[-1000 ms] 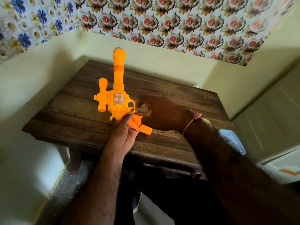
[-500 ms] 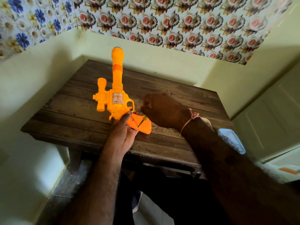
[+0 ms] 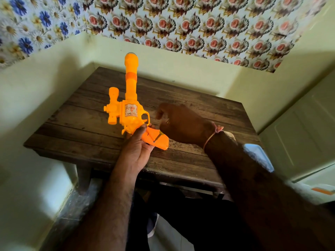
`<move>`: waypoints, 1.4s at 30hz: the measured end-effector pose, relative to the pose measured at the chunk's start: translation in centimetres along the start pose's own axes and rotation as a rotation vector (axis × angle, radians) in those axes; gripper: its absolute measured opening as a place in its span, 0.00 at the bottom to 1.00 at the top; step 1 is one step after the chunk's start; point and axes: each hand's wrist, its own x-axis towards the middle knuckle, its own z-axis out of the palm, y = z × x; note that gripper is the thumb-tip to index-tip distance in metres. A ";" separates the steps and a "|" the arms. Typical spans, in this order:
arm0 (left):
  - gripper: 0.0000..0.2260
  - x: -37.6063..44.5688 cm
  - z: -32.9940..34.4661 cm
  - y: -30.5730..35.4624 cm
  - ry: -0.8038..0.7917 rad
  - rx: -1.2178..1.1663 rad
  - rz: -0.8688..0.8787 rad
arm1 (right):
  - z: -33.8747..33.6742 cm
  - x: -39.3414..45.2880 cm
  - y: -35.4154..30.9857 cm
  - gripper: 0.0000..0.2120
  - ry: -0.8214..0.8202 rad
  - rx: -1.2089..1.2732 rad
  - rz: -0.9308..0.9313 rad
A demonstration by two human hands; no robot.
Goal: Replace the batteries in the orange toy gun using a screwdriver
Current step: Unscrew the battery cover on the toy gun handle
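The orange toy gun [image 3: 130, 109] is held above the dark wooden table [image 3: 87, 127], barrel pointing away from me. My left hand [image 3: 137, 147] grips its handle from below, thumb across the grip. My right hand [image 3: 179, 122] is curled round a small screwdriver [image 3: 158, 137], of which only the thin shaft shows. The shaft slants down to the side of the orange grip, and its tip touches the plastic there. The screwdriver's handle is hidden inside my fist.
The table stands in a corner, with pale green walls to the left and behind and patterned wallpaper above. A pale cabinet door [image 3: 304, 134] is at the right. A white-blue object [image 3: 257, 156] lies by my right forearm. My legs are under the table's front edge.
My right hand has drawn back to the right, uncovering the gun's grip, and the screwdriver shaft now shows with its tip on the grip. The gun and my left hand have barely moved.
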 end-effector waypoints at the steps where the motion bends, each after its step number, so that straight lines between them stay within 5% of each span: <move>1: 0.13 0.1 -0.1 0.0 0.001 -0.003 -0.002 | -0.2 0.0 0.0 0.12 -0.032 0.032 -0.010; 4: 0.20 0.4 -0.3 -0.1 0.012 -0.013 -0.007 | -0.2 0.1 0.1 0.12 -0.062 -0.020 -0.048; 10: 0.18 0.5 -0.4 -0.2 0.001 0.003 0.023 | 0.3 -0.2 -0.2 0.09 0.061 -0.033 -0.021; 14: 0.23 0.8 -0.7 -0.2 -0.005 -0.006 0.009 | -0.5 -0.3 0.3 0.16 -0.039 0.018 0.023; 18: 0.22 1.1 -0.8 -0.3 0.000 -0.041 -0.003 | -0.7 -0.8 0.8 0.14 -0.080 0.127 0.070; 26: 0.27 1.5 -1.1 -0.4 -0.039 -0.042 0.025 | 2.1 -4.6 4.9 0.12 0.494 0.462 0.376; 31: 0.26 1.8 -1.5 -0.6 -0.075 0.031 0.042 | 8.7 -5.4 6.9 0.12 0.536 0.404 0.566; 37: 0.33 1.9 -1.7 -0.6 -0.104 0.052 0.037 | 9.8 -5.5 6.9 0.13 0.507 0.262 0.482; 40: 0.32 2.1 -1.8 -0.5 -0.119 -0.012 0.034 | 8.0 -5.8 5.9 0.10 0.632 0.368 0.453; 42: 0.41 2.0 -1.6 -0.4 -0.119 -0.066 0.031 | 6.4 -6.2 4.6 0.11 0.710 0.415 0.382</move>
